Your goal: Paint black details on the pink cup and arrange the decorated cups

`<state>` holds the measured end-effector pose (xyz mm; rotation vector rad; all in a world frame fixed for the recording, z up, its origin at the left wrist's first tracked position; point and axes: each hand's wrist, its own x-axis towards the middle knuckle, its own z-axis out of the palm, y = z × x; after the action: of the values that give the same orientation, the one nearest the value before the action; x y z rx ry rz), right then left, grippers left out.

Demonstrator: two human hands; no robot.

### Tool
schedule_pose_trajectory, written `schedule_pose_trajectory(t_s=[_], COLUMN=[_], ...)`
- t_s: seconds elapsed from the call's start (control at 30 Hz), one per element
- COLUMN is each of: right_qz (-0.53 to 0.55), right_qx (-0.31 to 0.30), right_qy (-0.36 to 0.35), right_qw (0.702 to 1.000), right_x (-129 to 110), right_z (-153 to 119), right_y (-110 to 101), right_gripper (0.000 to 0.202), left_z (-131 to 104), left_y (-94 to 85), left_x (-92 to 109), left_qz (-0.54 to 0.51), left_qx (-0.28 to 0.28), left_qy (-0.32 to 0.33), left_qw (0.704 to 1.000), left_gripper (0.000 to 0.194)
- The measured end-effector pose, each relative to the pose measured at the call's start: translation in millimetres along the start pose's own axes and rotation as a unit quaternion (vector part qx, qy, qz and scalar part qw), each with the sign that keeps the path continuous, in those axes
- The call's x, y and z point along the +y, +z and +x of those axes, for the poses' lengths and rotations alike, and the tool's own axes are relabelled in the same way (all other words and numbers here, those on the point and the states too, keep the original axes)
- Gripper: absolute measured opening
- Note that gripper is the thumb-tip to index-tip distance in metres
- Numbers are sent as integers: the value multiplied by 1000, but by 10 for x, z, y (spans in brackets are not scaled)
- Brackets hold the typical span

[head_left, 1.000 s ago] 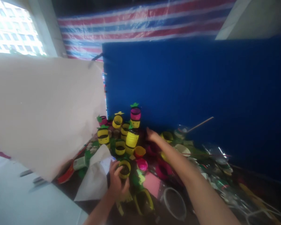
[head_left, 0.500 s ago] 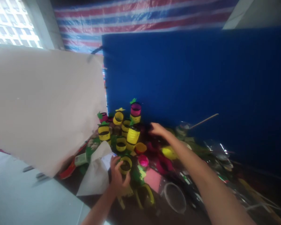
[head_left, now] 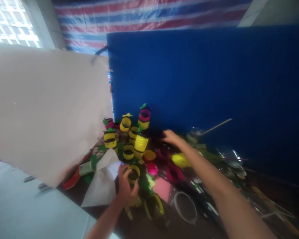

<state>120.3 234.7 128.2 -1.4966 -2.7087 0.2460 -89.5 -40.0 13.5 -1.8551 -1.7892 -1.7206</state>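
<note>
My left hand (head_left: 126, 186) is curled around a small yellow paper cup (head_left: 134, 174), with the thumb and fingers on its sides. Farther off, my right hand (head_left: 173, 137) reaches into the dark back of the table, its fingers bent downward and blurred. Whatever it touches there is lost in shadow. Close to it lie dark magenta pieces (head_left: 175, 173) and a bright yellow object (head_left: 179, 160). Between the hands stand a taller yellow paper cylinder (head_left: 141, 142), an orange cup (head_left: 149, 155) and a small pink cup (head_left: 152, 169).
Several yellow and magenta cups with green leaf tops, such as one yellow cup (head_left: 110, 139), stand at the back left. White paper (head_left: 99, 187), a pink sheet (head_left: 161, 188) and a clear round lid (head_left: 185, 207) lie in front. A blue panel (head_left: 201, 83) rises behind.
My right hand has shifted slightly to the right at the back of the table. My left hand stays around the yellow paper cup. The view has moved a little.
</note>
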Motion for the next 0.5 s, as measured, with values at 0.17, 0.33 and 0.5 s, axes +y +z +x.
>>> schedule_pose_trajectory(t_s=[0.17,0.33,0.5], right_qz=[-52,-74,-58], right_qx=[-36,-54,-32], right_qy=[14,29,20], right_qw=[998,995,998], right_x=[-1,-17,-117], right_z=[-31,-55,36], right_y=[66,15,-11], right_gripper=[30,31,21], left_z=[-8,-20,-9], left_y=[14,38,34], left_x=[-3,-36,-46], left_qz=[4,8,1], left_qx=[-8,-3,-5], left_qy=[-15,-5,14], left_qw=[1000,1000,1000], left_gripper=[46,46,48])
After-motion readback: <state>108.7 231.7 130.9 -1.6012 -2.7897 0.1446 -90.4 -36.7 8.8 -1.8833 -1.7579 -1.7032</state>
